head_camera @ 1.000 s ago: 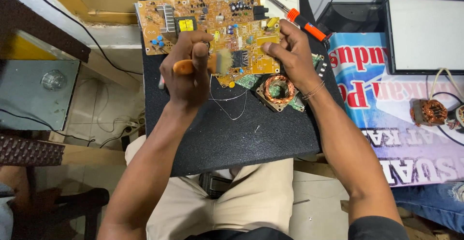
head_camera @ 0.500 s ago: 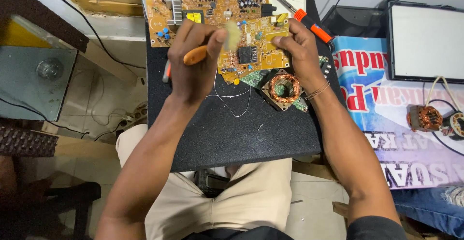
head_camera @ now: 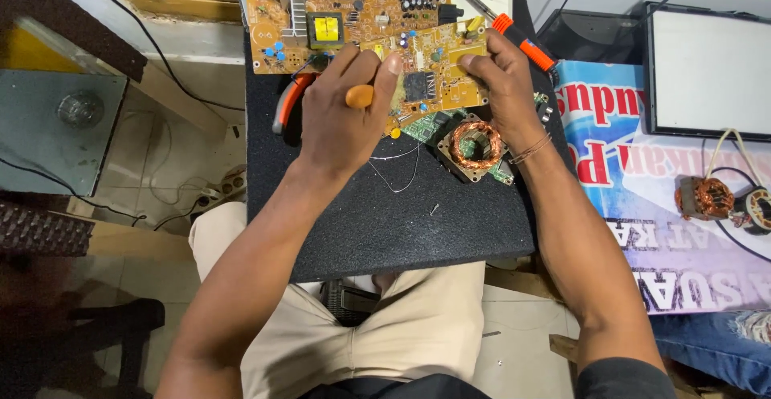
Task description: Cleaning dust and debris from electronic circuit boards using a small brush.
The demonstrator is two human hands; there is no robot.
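My left hand grips an orange-handled tool and rests on the lower edge of a small tan circuit board. My right hand holds the right side of that same board, thumb on top. The board lies tilted over a larger tan circuit board with a yellow transformer. Both sit on a black foam pad across my lap. Just below the small board lies a copper coil on a green board, close to my right wrist.
Red-handled pliers lie at the left of the pad. An orange-handled soldering iron lies at the upper right. A printed banner with two more copper coils is on the right, a white panel above it. Thin loose wires lie mid-pad.
My left hand has shifted with the orange-handled tool so the red pliers beside it show. My right hand has stayed on the small board.
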